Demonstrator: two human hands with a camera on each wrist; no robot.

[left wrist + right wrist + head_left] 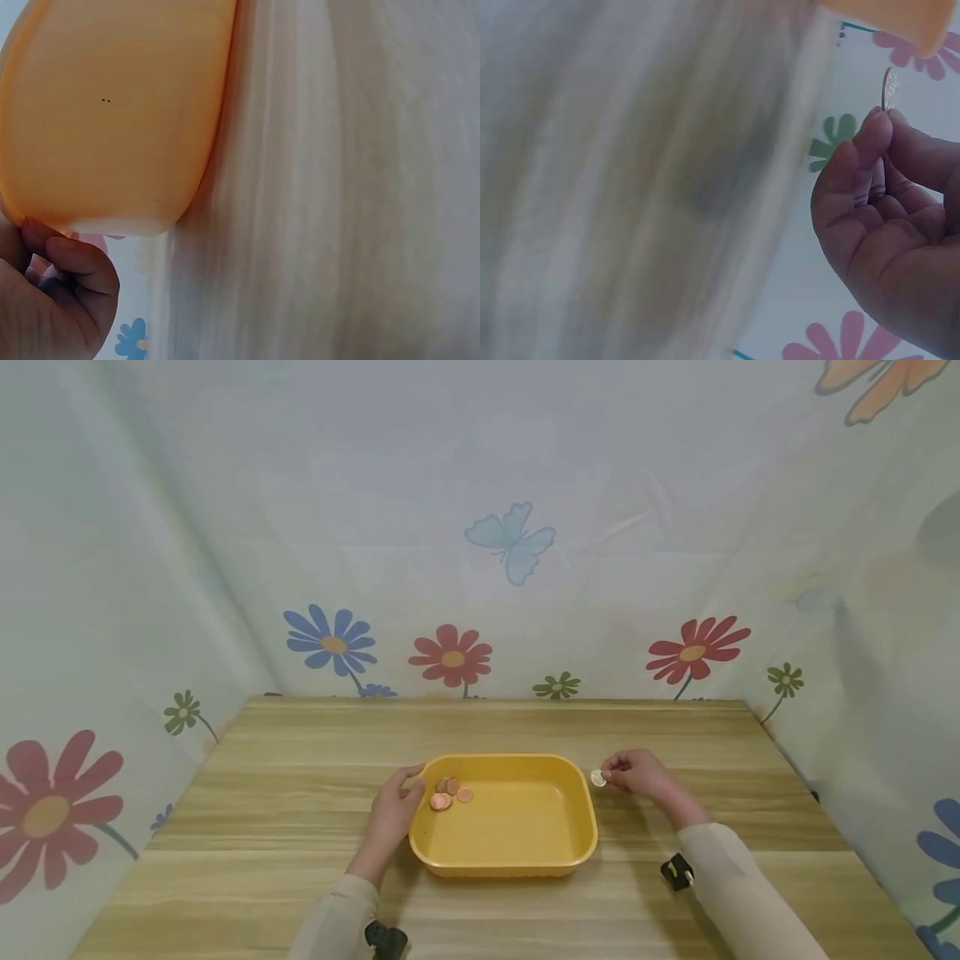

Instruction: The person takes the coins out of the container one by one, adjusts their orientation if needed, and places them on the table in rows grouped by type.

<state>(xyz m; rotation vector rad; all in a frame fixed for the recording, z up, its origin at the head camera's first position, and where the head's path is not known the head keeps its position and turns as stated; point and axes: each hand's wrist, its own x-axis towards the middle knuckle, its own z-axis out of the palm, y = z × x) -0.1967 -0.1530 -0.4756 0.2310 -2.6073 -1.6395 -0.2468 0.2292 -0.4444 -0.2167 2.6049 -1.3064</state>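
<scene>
Light wood-grain desk [262,802], walled on three sides by pale cloth printed with flowers and butterflies [510,547]. Head view: yellow plastic tray [510,860] at desk centre, four copper coins [450,793] clustered in its far left corner. Left hand [393,814] grips the tray's left rim, fingers curled over the edge. Right hand [637,774] just right of the tray, near the far right corner, pinching a silver coin [597,778] at the fingertips, coin outside the tray, level with the rim.

Left wrist view: tray's orange-yellow outer wall [112,112] fills the upper left, curled fingers [79,266] against its edge, blurred desk beside it.

Right wrist view: silver coin [889,88] edge-on, pinched between thumb and fingertip [874,135]; tray corner [900,19] above, desk blurred.
</scene>
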